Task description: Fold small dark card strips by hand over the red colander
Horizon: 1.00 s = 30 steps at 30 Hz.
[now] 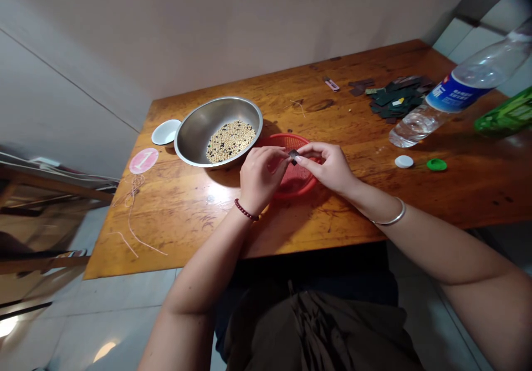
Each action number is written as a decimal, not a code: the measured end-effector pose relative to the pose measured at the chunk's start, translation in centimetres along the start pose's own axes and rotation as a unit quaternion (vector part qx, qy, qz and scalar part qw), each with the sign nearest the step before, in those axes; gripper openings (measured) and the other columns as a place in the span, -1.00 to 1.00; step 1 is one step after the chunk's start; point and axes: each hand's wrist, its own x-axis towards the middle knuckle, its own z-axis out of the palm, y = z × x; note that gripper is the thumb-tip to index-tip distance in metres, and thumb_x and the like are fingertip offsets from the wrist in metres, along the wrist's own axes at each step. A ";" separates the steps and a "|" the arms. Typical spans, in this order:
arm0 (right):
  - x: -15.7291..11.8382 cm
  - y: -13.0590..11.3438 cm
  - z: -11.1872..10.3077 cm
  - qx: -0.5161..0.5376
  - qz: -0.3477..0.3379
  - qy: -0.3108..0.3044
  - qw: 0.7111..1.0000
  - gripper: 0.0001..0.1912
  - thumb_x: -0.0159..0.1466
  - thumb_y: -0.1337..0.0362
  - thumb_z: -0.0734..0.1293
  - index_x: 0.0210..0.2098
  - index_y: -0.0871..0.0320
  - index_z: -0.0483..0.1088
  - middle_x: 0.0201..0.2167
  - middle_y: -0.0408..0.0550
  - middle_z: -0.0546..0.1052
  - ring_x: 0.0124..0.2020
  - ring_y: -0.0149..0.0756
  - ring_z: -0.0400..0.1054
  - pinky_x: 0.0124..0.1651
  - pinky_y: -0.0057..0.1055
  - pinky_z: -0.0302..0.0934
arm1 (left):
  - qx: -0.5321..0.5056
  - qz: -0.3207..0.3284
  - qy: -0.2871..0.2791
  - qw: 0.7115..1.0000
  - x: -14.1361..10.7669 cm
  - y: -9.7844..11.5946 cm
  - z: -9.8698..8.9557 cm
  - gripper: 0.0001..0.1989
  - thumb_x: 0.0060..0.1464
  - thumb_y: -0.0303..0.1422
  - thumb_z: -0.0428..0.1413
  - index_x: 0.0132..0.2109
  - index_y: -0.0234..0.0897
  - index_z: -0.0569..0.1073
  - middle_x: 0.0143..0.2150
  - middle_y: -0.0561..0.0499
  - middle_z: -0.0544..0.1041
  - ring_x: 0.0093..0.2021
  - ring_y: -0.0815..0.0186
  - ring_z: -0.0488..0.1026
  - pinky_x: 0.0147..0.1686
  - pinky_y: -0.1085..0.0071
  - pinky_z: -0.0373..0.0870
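Observation:
Between the fingertips of both hands is a small dark flat piece [293, 155]; its exact kind is too small to make out. My left hand [262, 174] pinches its left side with thumb and fingers. From the right, my right hand [330, 166] grips the other side in a pinch. Both hands hover over a red plastic basket [291, 188], hiding part of it. Just to the left stands a steel bowl [195, 132] with pale beans [231, 141] and a few dark ones in it.
A white bowl [165, 131], a pink disc marked 1 [143, 161] and loose string [132, 207] lie left. Rightward are a pile of dark strips [399, 99], a pink cutter [331, 84], a water bottle [457, 93], a green bottle [505, 115], a white cap [404, 162] and a green cap [436, 164].

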 end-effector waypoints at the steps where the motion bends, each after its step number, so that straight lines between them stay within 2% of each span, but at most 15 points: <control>1: 0.0 0.0 0.0 -0.001 0.000 0.003 1.000 -0.83 0.11 0.20 0.43 -0.35 0.16 0.50 -0.33 -0.03 0.63 -0.27 -0.23 0.54 -0.11 -0.28 0.43 | -0.003 -0.003 -0.001 1.000 0.0 0.0 0.0 -0.90 0.12 -0.30 0.19 -0.27 -0.22 0.51 -0.16 -0.01 0.60 -0.14 0.27 0.48 -0.09 0.32 0.36; 20: -0.1 0.1 0.1 -0.011 -0.004 -0.003 1.000 -0.85 0.12 0.21 0.44 -0.35 0.15 0.50 -0.34 -0.04 0.63 -0.29 -0.23 0.54 -0.11 -0.28 0.45 | -0.009 -0.036 0.010 0.999 0.0 0.2 -0.1 -0.91 0.11 -0.33 0.17 -0.30 -0.24 0.54 -0.23 -0.03 0.55 -0.18 0.27 0.44 -0.14 0.33 0.35; 26: -0.1 0.3 0.1 -0.012 -0.003 0.000 1.000 -0.80 0.10 0.17 0.45 -0.33 0.15 0.50 -0.31 -0.01 0.63 -0.28 -0.21 0.54 -0.10 -0.25 0.45 | 0.019 -0.032 0.020 0.999 -0.1 0.3 0.0 -0.91 0.10 -0.31 0.18 -0.31 -0.22 0.54 -0.23 -0.02 0.54 -0.16 0.25 0.42 -0.07 0.29 0.32; 30: -0.1 0.5 0.1 -0.015 -0.003 0.005 1.000 -0.81 0.10 0.18 0.45 -0.34 0.15 0.50 -0.32 -0.02 0.62 -0.28 -0.23 0.54 -0.11 -0.27 0.45 | 0.004 -0.038 0.013 0.999 -0.1 0.2 0.0 -0.91 0.10 -0.32 0.17 -0.30 -0.23 0.54 -0.23 -0.03 0.53 -0.17 0.25 0.42 -0.13 0.32 0.35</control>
